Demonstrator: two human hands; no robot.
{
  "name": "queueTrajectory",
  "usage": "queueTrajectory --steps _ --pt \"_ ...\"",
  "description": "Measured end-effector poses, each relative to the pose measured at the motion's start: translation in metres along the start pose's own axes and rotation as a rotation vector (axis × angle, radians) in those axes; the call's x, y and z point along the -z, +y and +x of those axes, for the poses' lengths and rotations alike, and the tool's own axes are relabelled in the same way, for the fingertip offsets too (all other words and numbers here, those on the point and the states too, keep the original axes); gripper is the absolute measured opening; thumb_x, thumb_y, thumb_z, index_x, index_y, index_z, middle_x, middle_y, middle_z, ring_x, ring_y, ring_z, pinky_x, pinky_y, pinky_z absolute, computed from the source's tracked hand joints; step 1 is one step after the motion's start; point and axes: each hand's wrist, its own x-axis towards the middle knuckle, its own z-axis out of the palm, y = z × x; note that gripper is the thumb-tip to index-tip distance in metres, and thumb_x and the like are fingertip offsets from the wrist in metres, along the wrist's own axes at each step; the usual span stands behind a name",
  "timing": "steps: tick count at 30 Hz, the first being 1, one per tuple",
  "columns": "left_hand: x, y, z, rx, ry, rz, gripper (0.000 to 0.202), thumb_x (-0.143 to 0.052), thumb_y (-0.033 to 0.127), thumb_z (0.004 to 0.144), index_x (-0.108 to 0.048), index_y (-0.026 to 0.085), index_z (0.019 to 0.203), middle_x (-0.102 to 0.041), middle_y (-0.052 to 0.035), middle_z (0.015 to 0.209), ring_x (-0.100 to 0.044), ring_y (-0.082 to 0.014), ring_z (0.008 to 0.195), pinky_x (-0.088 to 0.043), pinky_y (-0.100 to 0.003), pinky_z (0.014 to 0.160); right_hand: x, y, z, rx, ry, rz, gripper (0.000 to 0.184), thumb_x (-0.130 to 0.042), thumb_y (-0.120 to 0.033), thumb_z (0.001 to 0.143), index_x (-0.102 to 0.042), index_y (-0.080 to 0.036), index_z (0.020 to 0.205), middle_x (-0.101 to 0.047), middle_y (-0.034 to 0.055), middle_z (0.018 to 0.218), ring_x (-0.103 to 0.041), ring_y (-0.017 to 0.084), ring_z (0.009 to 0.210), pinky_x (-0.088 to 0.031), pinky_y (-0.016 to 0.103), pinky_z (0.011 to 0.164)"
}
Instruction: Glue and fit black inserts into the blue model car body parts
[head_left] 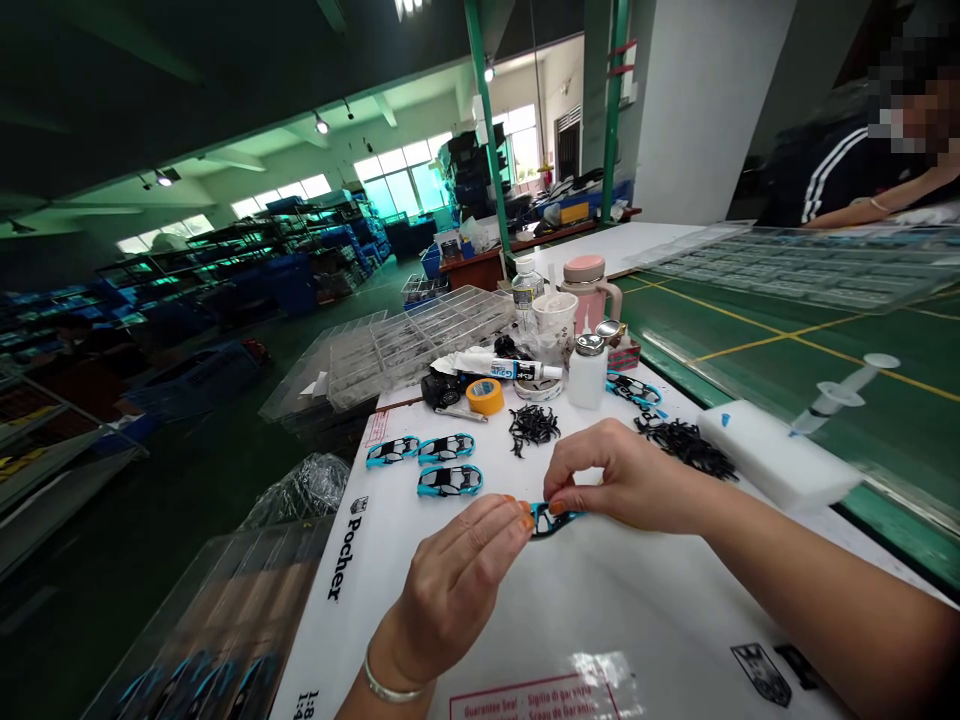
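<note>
Between my two hands is a small blue and black toy car body (550, 519), held just above the white work surface (480, 610). My left hand (469, 565) grips its left end, fingers pressed together. On its right end my right hand (611, 478) pinches with thumb and forefinger; whether a small part is also in that pinch is hidden. Similar car bodies (450, 481) lie to the left. A pile of small black parts (534, 426) sits just beyond my hands, and a second black pile (686, 446) lies beyond my right wrist.
Behind the piles stand a white dispenser bottle (587, 375), yellow tape (484, 396), a glue tube (510, 368) and a pink mug (589, 290). A syringe (844, 397) sticks in a white foam block (780, 455) at right. Clear trays (420, 340) lean at the back left. A co-worker (847, 165) sits across.
</note>
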Motion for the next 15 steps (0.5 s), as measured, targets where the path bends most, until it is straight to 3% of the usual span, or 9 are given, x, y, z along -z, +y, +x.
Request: queueTrajectory --steps 11,15 --pt "-0.0012 -0.0004 -0.0005 0.008 -0.008 0.016 0.058 -0.069 -0.006 0.077 -0.052 0.007 0.13 -0.066 -0.0126 0.124 -0.058 -0.0214 0.124 -0.053 -0.04 0.105 -0.0033 -0.0019 -0.001 0.111 0.026 -0.099 0.009 -0.068 -0.024 0.09 -0.069 -0.017 0.084 -0.064 -0.0021 0.076 -0.056 0.006 0.066 -0.041 0.018 0.062" --pt "-0.0002 -0.0002 0.0022 0.012 -0.002 0.019 0.058 -0.07 -0.006 0.076 -0.052 0.008 0.129 -0.067 -0.012 0.122 -0.059 -0.021 0.122 -0.054 -0.039 0.104 -0.0038 0.0001 0.0 0.09 0.025 -0.088 0.01 -0.068 -0.024 0.09 -0.07 -0.017 0.084 -0.065 -0.002 0.076 -0.057 0.007 0.066 -0.042 0.018 0.061"
